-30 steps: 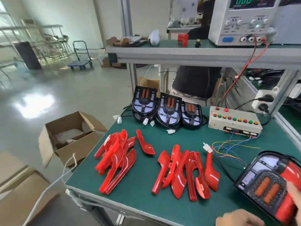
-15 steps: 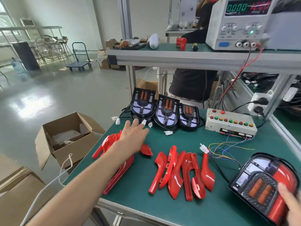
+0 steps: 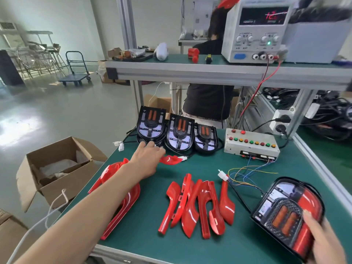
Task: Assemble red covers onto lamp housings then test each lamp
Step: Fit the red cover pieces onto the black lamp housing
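1. At the lower right of the frame the right hand (image 3: 322, 242) grips a lamp housing with a red cover fitted (image 3: 287, 216), resting on the green worktop (image 3: 247, 244); this one looks assembled, though whether it has been tested cannot be told.
2. In the lower middle lies a row of loose red covers (image 3: 196, 204), and at the lower left a second pile of red covers (image 3: 122, 197) sits partly under the forearm.
3. Further up, the left hand (image 3: 147, 157) reaches out with fingers relaxed and spread, holding nothing, touching the leftmost of three bare lamp housings (image 3: 176, 133) at mid-frame.
4. Right of them sits a button test box (image 3: 251, 144); above, a power supply (image 3: 255, 29) on the shelf.
5. Judged so: three housings and many covers remain.
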Demonstrator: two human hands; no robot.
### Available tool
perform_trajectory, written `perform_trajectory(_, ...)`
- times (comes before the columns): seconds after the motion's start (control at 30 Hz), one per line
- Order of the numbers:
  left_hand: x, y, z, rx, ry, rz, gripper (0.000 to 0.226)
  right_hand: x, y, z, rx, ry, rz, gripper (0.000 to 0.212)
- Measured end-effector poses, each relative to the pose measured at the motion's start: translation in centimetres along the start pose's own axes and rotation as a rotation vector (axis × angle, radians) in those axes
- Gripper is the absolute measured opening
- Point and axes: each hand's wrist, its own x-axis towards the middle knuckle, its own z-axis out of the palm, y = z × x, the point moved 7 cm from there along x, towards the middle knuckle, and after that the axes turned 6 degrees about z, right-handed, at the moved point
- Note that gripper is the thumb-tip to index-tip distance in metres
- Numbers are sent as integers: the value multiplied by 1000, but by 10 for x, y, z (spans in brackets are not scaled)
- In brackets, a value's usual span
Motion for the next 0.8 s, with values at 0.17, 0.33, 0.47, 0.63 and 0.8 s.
perform_trajectory(0.17,-5,13,-69,-778,485,-57,6,22,24,-18,154,-28,12,36)
perform_trajectory(0.33,12,118,-91,-1660,271,-31,23,26,29,-21,251,-63,-1,26)
perform_trajectory(0.47,22,212,-89,-1875,37,-16,21,28,30,-17,234,-70,-9,28)
perform_trajectory(0.63,30,248,-88,-1443,66,-38,33,31,28,-18,213,-54,-54,28)
perform_trajectory(0.8,30,249,-95,-1152,241,-19,37,31,29,-19,199,-41,-52,26)
